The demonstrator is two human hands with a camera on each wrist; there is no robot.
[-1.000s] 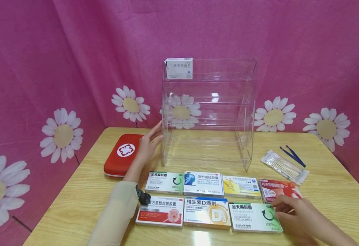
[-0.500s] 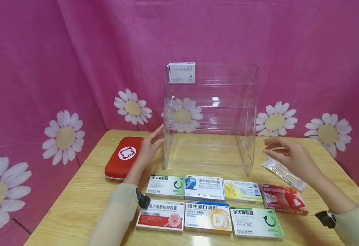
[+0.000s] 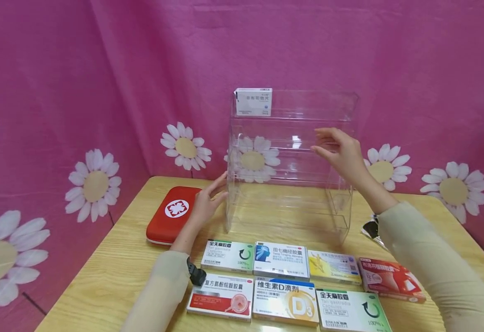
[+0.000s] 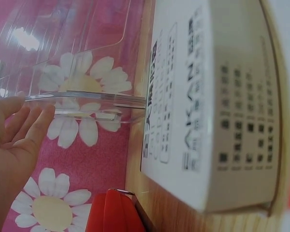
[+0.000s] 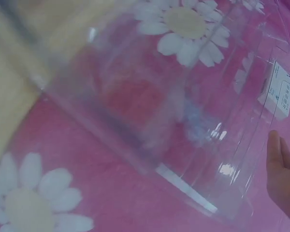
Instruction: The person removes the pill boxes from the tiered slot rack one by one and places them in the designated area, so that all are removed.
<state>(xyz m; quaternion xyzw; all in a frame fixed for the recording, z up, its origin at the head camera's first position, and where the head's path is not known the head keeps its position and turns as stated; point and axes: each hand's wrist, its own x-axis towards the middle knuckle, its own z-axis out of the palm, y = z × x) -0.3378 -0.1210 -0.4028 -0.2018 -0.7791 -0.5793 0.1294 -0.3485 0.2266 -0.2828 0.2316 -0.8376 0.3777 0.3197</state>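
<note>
A clear acrylic tiered rack (image 3: 283, 203) stands on the table with a small white medicine box (image 3: 253, 102) at the left of its top tier. My left hand (image 3: 206, 203) rests its extended fingers against the rack's left side; the left wrist view shows the fingertips at the panel's edge. In front of the rack's upper right part, my right hand (image 3: 343, 154) is raised with bent, relaxed fingers and nothing between them. Medicine boxes lie in two rows before the rack, among them a green-white box (image 3: 228, 255), a vitamin D box (image 3: 285, 300) and a red box (image 3: 391, 279).
A red first-aid case (image 3: 173, 214) lies left of the rack, beside my left forearm. At the right, a packet (image 3: 372, 229) is partly covered by my right sleeve. A pink curtain (image 3: 308, 46) with daisies hangs behind the table (image 3: 113, 263).
My right hand has left the front right green-white box and risen up and left to the rack, carrying nothing. My left hand stays at the rack's side. The head view has shifted slightly.
</note>
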